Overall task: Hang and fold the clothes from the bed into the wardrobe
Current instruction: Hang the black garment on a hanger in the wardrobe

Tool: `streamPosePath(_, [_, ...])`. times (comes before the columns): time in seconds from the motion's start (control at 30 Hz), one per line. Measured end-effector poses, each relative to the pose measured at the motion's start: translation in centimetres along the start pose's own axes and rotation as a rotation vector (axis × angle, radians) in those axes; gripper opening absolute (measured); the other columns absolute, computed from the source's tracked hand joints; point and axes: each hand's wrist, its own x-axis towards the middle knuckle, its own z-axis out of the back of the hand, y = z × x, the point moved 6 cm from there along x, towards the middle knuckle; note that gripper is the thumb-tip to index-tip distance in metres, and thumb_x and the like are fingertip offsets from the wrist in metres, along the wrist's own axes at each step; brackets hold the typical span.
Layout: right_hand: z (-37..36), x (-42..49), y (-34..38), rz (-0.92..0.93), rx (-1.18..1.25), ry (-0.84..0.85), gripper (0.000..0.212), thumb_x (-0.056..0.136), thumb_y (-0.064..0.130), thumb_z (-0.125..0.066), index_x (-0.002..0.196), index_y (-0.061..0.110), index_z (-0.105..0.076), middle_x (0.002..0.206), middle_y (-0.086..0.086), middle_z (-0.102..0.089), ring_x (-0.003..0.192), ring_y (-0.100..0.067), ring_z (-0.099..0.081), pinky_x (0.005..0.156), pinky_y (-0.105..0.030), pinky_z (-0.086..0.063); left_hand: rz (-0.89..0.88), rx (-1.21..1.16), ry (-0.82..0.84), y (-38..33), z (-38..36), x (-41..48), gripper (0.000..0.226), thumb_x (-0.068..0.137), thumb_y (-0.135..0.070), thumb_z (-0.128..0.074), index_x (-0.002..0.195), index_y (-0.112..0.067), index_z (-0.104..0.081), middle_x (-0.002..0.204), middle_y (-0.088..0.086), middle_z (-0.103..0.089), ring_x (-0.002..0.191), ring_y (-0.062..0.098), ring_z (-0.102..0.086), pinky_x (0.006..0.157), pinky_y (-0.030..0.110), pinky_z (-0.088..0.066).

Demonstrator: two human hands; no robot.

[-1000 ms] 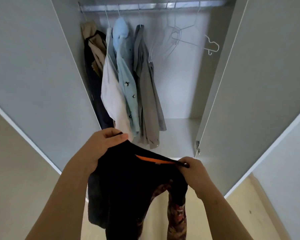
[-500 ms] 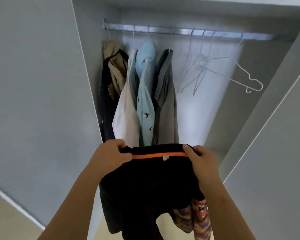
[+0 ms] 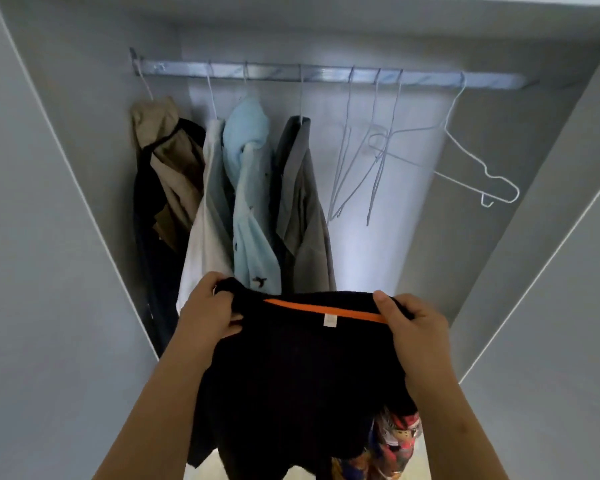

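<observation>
**Black top point(image 3: 302, 375) up at the wardrobe point(image 3: 499, 150), where to grab it?**

Grey wardrobe is open in front of me. Shirts point(image 3: 253, 209) are bunched at the left of the rail point(image 3: 326, 73), with empty wire hangers point(image 3: 371, 161) to the right. The top hangs spread between my hands, in front of the shirts' hems. My left hand point(image 3: 207, 315) is curled round one shoulder corner and my right hand point(image 3: 418, 327) pinches the other, thumb on top. It looks soft, light and floppy, so I reckon it sags wherever I let go. Best grip is probably the shoulders, either side of the orange neck band point(image 3: 323, 309). Patterned fabric point(image 3: 395, 441) dangles below, can't tell if it's the same garment. Tiny white label point(image 3: 329, 320) sits under the band.
</observation>
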Motion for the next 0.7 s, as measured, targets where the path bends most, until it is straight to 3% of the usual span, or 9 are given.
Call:
streamPosePath(0.17, [-1.2, 6.4, 0.1, -0.016, -0.094, 0.235, 0.028, 0.090, 0.029, -0.059, 0.070, 0.012, -0.067, 0.061, 0.003, -0.059, 0.064, -0.013, -0.057, 0.059, -0.020, -0.042, 0.148, -0.624, 0.089, -4.5, -5.0, 1.3, 0.018, 0.091, -0.008, -0.046, 0.078, -0.006, -0.059, 0.076, 0.013, -0.062, 0.074, 0.024, -0.059, 0.065, 0.032, -0.054])
streamPosePath(0.27, [-2.3, 10.7, 1.7, 0.017, 0.006, 0.254, 0.017, 0.089, 0.021, -0.059, 0.075, 0.020, -0.068, 0.069, 0.007, -0.065, 0.072, -0.013, -0.061, 0.068, -0.023, -0.049, 0.135, -0.694, 0.034, -7.7, -6.1, 3.2, 0.026, 0.090, -0.021, -0.046, 0.069, -0.009, -0.056, 0.057, 0.008, -0.059, 0.066, 0.022, -0.055, 0.065, 0.033, -0.048])
streamPosePath(0.33, [-3.4, 13.0, 3.6, 0.113, 0.086, 0.233, 0.021, 0.090, 0.017, -0.058, 0.074, 0.029, -0.067, 0.073, 0.010, -0.067, 0.078, -0.011, -0.063, 0.078, -0.026, -0.052, 0.089, -0.755, -0.017, -9.8, -6.4, 4.3, 0.027, 0.089, -0.024, -0.047, 0.066, -0.010, -0.053, 0.058, 0.007, -0.054, 0.061, 0.023, -0.053, 0.065, 0.034, -0.048])
streamPosePath(0.4, [-5.1, 15.1, 5.8, 0.200, 0.135, 0.283, 0.023, 0.091, 0.017, -0.056, 0.080, 0.033, -0.067, 0.081, 0.016, -0.068, 0.084, -0.002, -0.062, 0.085, -0.024, -0.050, 0.057, -0.853, -0.004, -11.3, -7.1, 4.9, 0.030, 0.090, -0.025, -0.045, 0.062, -0.013, -0.048, 0.054, 0.003, -0.049, 0.050, 0.017, -0.053, 0.055, 0.023, -0.049])
streamPosePath(0.5, [-8.3, 18.0, 8.5, 0.290, 0.153, 0.379, 0.021, 0.093, 0.015, -0.053, 0.107, 0.019, -0.067, 0.107, 0.009, -0.066, 0.099, -0.005, -0.059, 0.094, -0.020, -0.045, 0.045, -0.995, -0.032, -12.1, -8.2, 5.3, 0.037, 0.095, -0.026, -0.041, 0.059, -0.020, -0.038, 0.037, -0.008, -0.041, 0.033, 0.004, -0.042, 0.037, 0.009, -0.036])
streamPosePath(0.6, [-10.6, 20.3, 10.3, 0.438, 0.050, 0.390, 0.026, 0.094, 0.010, -0.051, 0.118, 0.011, -0.062, 0.108, 0.008, -0.055, 0.102, -0.004, -0.049, 0.080, -0.006, -0.034, 0.001, -1.018, -0.146, -12.2, -7.7, 6.1, 0.037, 0.095, -0.024, -0.042, 0.059, -0.021, -0.037, 0.037, -0.009, -0.041, 0.024, 0.003, -0.039, 0.030, 0.009, -0.032])
streamPosePath(0.7, [-12.0, 22.4, 10.1, 0.635, -0.245, 0.325, 0.025, 0.091, 0.007, -0.051, 0.112, 0.000, -0.064, 0.106, -0.008, -0.057, 0.106, -0.021, -0.050, 0.092, -0.017, -0.031, -0.041, -0.966, -0.261, -13.1, -7.2, 6.4, 0.035, 0.095, -0.022, -0.040, 0.061, -0.019, -0.037, 0.041, -0.006, -0.044, 0.022, 0.005, -0.040, 0.028, 0.010, -0.032])
